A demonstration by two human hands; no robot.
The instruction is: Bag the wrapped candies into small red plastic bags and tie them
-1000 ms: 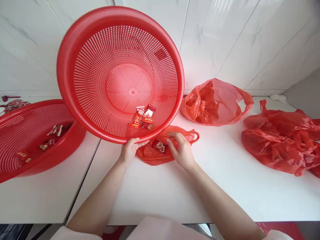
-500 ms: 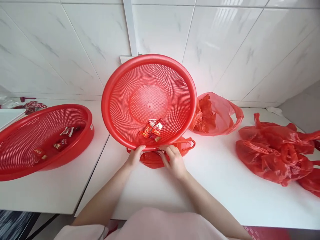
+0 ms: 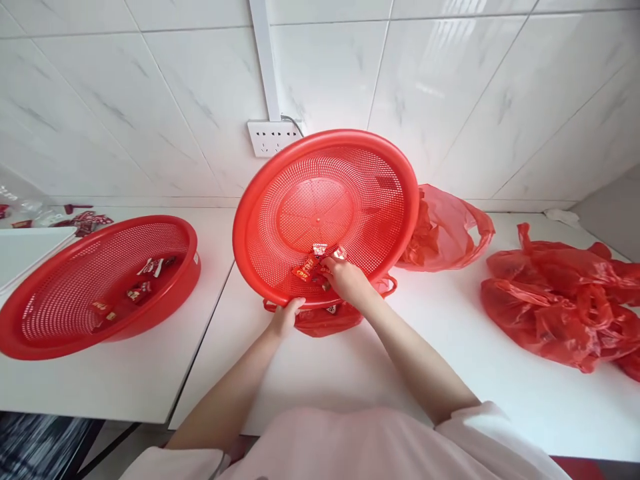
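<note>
A round red perforated basket (image 3: 350, 173) is tilted up towards me on the white counter. My left hand (image 3: 285, 317) grips its near rim from below. My right hand (image 3: 345, 279) reaches inside the basket, fingers closed around wrapped candies (image 3: 314, 261) lying at its low edge. Under the basket's near rim lies a small red plastic bag (image 3: 327, 319) holding more candies.
A second red basket (image 3: 75, 327) with a few candies sits on the left counter. Crumpled red plastic bags (image 3: 560, 300) lie at the right, another red bag (image 3: 450, 230) behind the tilted basket. A wall socket (image 3: 267, 137) is on the tiled wall.
The tilted basket has shifted right and lower. My right hand left the small bag under the rim and went into the basket onto the candies. My left hand kept its hold.
</note>
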